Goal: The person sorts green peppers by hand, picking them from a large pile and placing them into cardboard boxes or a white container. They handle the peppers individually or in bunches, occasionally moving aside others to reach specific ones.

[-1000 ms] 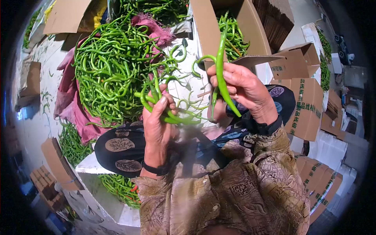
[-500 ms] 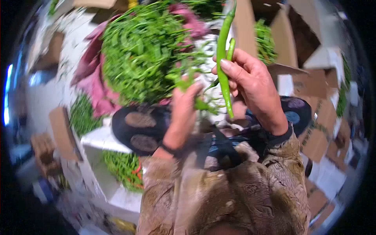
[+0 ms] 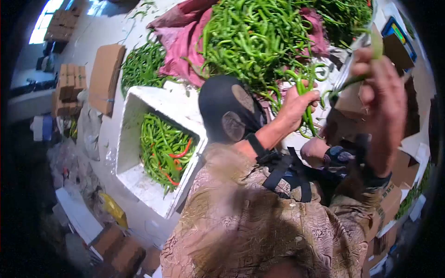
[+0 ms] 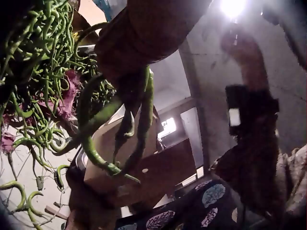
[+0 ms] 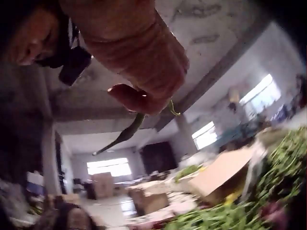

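Note:
Several long green chili peppers point(image 4: 146, 120) are gripped in my left hand point(image 3: 293, 109); in the left wrist view they hang below the dark fingers. My right hand point(image 3: 388, 99), blurred in the head view, is raised at the right and pinches green chili peppers point(image 3: 377, 44). One thin dark-green end point(image 5: 125, 136) sticks out below that hand in the right wrist view. Just beyond my left hand lies a big heap of green chili peppers point(image 3: 255, 41) on pink cloth point(image 3: 183, 39).
Left of my knee point(image 3: 227, 106) a white foam box point(image 3: 126, 123) stands, with green peppers point(image 3: 160, 148) and a few red ones inside. A flat cardboard stack point(image 3: 105, 76) lies beyond it. Cardboard boxes point(image 3: 389, 204) stand at the right.
The head view has swung left, so the heap and both hands appear further right and the foam box shows more fully. The right hand has tilted upward with its peppers; the left keeps its bunch.

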{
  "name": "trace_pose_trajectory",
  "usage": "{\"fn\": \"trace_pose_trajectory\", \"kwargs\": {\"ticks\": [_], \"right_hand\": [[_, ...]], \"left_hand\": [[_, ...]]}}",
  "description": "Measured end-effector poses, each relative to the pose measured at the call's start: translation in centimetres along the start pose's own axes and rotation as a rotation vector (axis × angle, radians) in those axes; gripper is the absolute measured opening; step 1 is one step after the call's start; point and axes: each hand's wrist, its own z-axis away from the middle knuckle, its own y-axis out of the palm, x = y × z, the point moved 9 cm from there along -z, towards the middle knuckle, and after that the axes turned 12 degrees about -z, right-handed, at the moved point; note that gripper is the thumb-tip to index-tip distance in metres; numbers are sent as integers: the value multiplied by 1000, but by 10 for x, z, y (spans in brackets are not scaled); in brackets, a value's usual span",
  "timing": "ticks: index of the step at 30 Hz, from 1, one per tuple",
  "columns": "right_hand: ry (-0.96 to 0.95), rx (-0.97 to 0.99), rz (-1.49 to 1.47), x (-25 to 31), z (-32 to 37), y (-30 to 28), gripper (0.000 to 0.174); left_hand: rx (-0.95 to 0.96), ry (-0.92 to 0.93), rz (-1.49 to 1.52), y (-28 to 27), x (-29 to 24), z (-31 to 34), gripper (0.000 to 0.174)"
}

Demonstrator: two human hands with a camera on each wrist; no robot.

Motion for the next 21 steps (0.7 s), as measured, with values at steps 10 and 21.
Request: {"fn": "trace_pose_trajectory", "kwargs": {"ticks": [10, 21], "right_hand": [[159, -179, 443, -53, 17, -177, 47], [576, 249, -242, -141, 81, -27, 26]], "left_hand": [[614, -84, 609, 54, -41, 37, 50], [549, -119, 497, 59, -36, 34, 55]]}}
